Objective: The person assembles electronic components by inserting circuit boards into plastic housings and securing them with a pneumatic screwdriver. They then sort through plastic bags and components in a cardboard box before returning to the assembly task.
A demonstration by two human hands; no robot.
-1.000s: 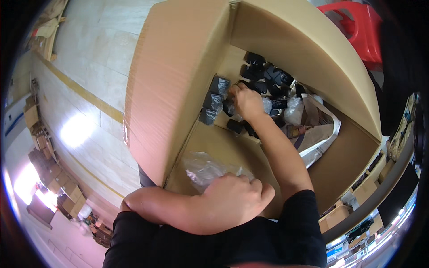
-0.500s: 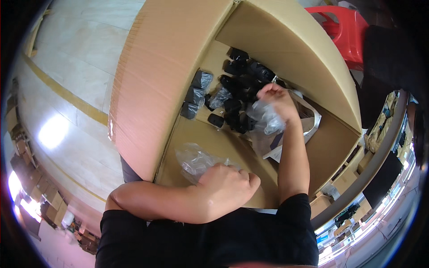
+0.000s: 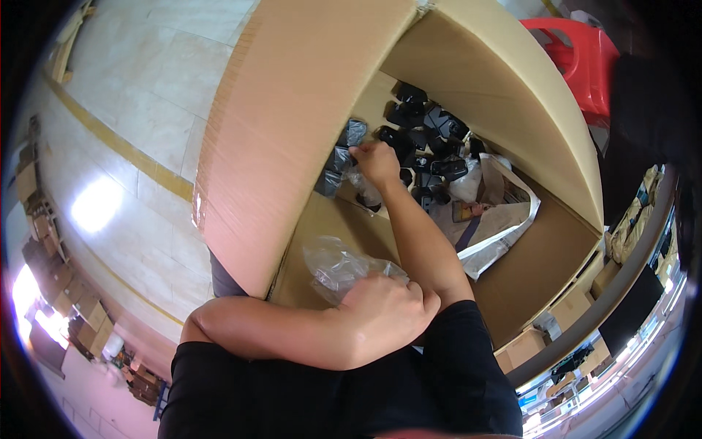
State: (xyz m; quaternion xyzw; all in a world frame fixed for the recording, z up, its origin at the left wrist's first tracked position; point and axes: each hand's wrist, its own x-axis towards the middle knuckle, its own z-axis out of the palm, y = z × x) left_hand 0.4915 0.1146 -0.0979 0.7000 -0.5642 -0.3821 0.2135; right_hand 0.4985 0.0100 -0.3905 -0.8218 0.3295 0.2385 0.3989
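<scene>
My left hand [image 3: 387,311] is closed around a crumpled clear plastic bag [image 3: 329,263] close to my body, over the near part of a large open cardboard box [image 3: 300,95]. My right hand [image 3: 378,164] reaches deep into the box. Its fingers pinch at the edge of a plastic-wrapped dark piece [image 3: 339,159], one of several in a short row by the left wall. To the right of that hand lies a pile of black moulded plastic pieces [image 3: 431,139]. Clear film [image 3: 363,186] shows just under the wrist.
A white bag with a printed panel [image 3: 504,234] lies open at the box's right side, with a clear bundle [image 3: 466,183] beside it. A red plastic stool [image 3: 578,62] stands beyond the box. Tiled floor [image 3: 146,73] extends to the left.
My right hand has moved left, from the clear bundle beside the white bag to the wrapped pieces. The bundle now lies in the box. My left hand keeps hold of its plastic bag.
</scene>
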